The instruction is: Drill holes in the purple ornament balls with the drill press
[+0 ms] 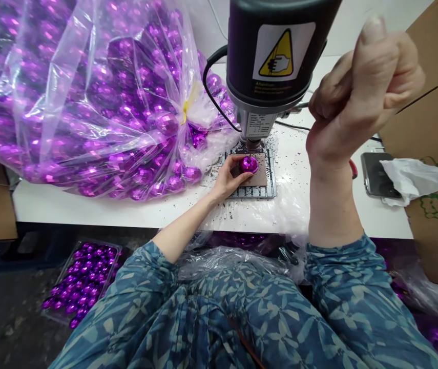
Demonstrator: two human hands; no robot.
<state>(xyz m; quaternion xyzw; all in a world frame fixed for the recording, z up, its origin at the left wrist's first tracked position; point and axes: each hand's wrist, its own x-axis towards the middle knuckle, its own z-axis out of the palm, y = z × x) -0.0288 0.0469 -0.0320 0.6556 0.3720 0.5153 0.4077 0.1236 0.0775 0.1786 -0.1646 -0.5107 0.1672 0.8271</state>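
My left hand (229, 178) pinches a shiny purple faceted ball (249, 164) between thumb and fingers. The ball rests on a brown square board (259, 178) lying on the slotted metal base (257, 192) of a small drill press (274, 56). The chuck (252, 145) is directly above the ball; whether the bit touches it I cannot tell. Raised at the right of the machine, my right hand (368, 87) is closed in a fist around the drill press lever (302, 105), of which only a short piece near the machine shows.
A big clear bag (99, 102) of purple balls, tied with a yellow tie (185, 110), fills the table's left. Below left stands a clear tub (82, 282) of balls. A phone (380, 174), white tissue (414, 177) and cardboard box (430, 128) are at right. Dark shavings litter the tabletop.
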